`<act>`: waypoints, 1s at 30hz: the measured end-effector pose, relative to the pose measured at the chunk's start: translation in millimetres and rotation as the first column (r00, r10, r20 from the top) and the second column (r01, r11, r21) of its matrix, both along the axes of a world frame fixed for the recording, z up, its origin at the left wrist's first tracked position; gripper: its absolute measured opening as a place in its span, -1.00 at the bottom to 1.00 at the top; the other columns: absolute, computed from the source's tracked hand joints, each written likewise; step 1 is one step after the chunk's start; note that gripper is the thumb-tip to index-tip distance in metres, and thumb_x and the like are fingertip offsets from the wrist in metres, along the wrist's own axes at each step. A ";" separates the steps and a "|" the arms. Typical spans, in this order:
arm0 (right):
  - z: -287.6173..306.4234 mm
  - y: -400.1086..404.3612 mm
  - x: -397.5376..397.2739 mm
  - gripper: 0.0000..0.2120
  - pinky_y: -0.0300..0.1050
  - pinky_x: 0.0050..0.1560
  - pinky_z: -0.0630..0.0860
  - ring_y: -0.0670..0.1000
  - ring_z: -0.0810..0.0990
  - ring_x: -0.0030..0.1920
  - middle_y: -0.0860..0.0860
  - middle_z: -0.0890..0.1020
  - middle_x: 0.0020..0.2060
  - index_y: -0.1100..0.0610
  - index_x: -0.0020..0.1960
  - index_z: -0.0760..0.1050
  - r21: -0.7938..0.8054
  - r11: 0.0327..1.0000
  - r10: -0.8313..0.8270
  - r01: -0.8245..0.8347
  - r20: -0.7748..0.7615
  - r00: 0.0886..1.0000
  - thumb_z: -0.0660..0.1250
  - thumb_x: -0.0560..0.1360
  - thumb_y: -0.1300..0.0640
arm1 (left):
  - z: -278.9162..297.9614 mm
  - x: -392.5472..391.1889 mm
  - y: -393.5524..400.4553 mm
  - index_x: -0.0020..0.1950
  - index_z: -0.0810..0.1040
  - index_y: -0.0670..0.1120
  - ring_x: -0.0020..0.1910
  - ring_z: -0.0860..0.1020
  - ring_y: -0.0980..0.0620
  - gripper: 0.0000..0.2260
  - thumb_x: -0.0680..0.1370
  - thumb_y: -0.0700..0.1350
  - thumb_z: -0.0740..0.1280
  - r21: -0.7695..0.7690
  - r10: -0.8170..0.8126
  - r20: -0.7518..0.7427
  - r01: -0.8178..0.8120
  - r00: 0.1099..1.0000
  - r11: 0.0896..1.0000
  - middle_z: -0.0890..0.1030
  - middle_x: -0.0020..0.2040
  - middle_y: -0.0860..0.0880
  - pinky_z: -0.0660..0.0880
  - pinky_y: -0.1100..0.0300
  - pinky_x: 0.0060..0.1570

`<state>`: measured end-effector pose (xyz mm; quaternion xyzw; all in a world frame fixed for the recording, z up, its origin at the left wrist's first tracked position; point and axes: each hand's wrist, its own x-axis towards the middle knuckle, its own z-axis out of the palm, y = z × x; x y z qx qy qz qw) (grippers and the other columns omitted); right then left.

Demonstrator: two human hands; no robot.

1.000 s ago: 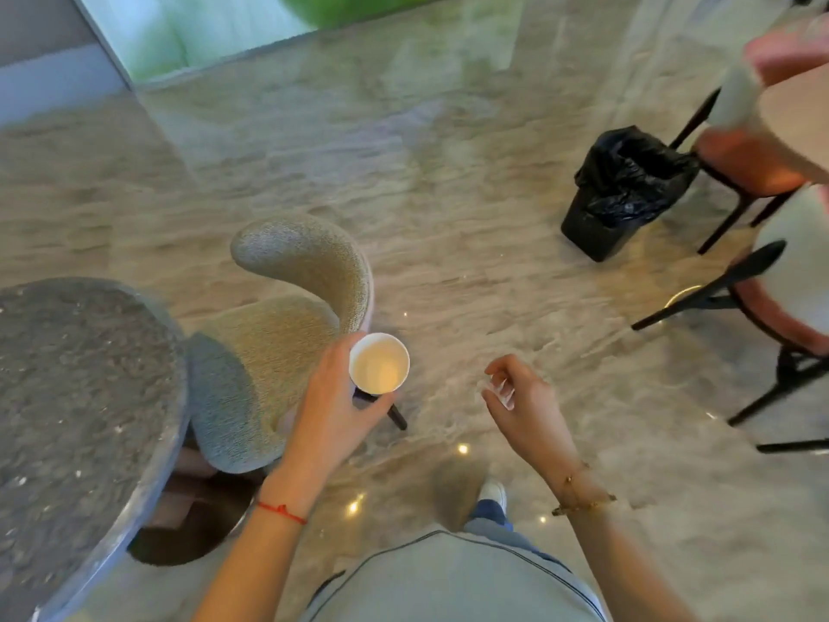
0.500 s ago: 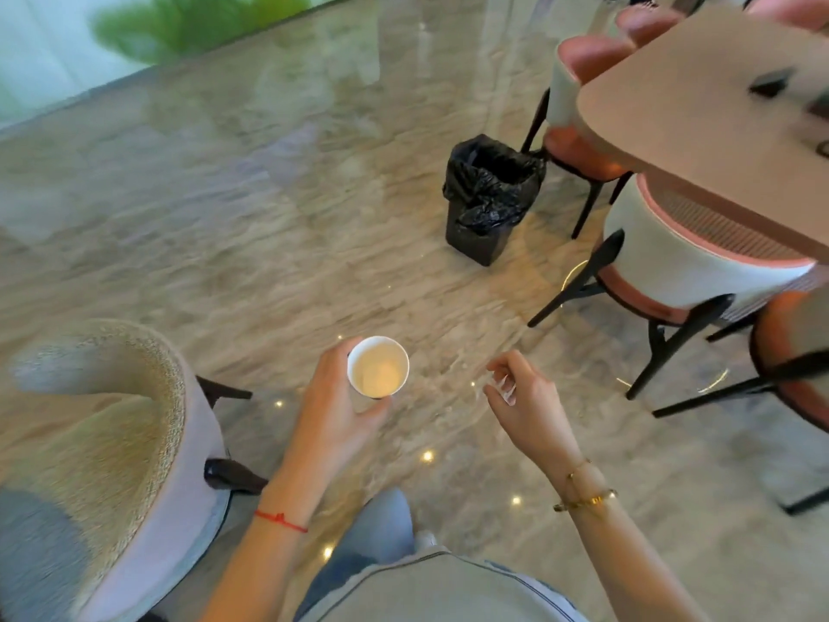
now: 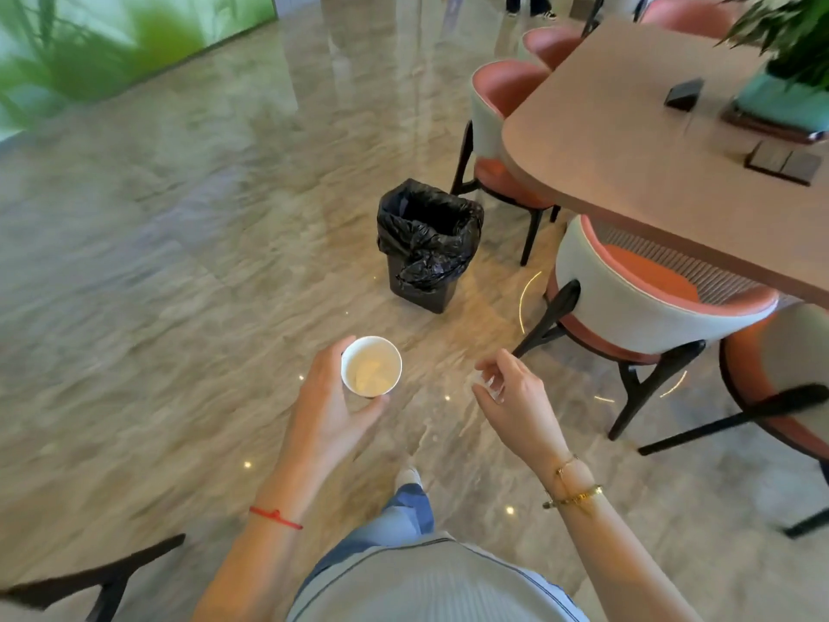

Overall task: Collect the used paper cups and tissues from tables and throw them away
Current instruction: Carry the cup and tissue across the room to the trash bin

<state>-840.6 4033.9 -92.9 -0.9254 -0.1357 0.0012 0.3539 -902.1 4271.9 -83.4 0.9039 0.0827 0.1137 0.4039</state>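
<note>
**Cup in your left hand, bin ahead**

Your left hand [image 3: 329, 410] wraps around 1 white paper cup [image 3: 371, 366], held upright with crumpled tissue inside. Your right hand [image 3: 516, 399] hangs just beside it, fingers loosely curled, apparently gripping nothing. The black-lined bin [image 3: 428, 244] stands on the marble floor [image 3: 179, 262] beyond the cup, near the bench [image 3: 650, 163].

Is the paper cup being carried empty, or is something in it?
Not empty: the paper cup, upright in the left hand, holds what looks like a crumpled tissue.
</note>
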 end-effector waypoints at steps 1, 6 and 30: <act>1.5 4.6 22.9 -0.84 -0.23 -0.12 0.46 -0.13 0.46 -0.16 -0.13 0.48 -0.16 0.03 0.01 0.42 -0.001 1.000 -0.011 0.011 0.005 1.000 0.35 0.48 0.16 | 2.0 25.1 5.1 0.38 0.36 -0.08 0.26 0.46 -0.02 -0.34 0.34 -0.09 0.55 0.011 -0.015 0.006 0.015 1.000 1.000 0.47 0.29 -0.01 0.40 0.09 0.22; 5.8 25.4 131.4 -0.86 -0.25 -0.14 0.43 -0.14 0.45 -0.16 -0.14 0.47 -0.18 0.02 -0.01 0.41 0.000 0.998 -0.059 0.059 0.021 0.998 0.34 0.49 0.15 | 8.4 144.1 29.2 0.40 0.35 -0.09 0.26 0.44 -0.01 -0.32 0.35 -0.07 0.55 0.066 -0.062 -0.001 0.062 0.998 0.996 0.45 0.32 -0.02 0.28 0.31 0.16; -33.7 110.0 661.4 -0.94 -0.28 -0.20 0.33 -0.10 0.46 -0.10 -0.11 0.50 -0.09 -0.01 0.01 0.38 -0.041 0.992 -0.121 0.116 -0.136 0.983 0.24 0.54 0.08 | -53.9 692.4 109.9 0.32 0.39 0.07 0.21 0.46 0.05 -0.33 0.29 0.01 0.58 -0.014 -0.061 -0.108 0.060 0.992 0.998 0.48 0.26 0.10 0.39 0.20 0.11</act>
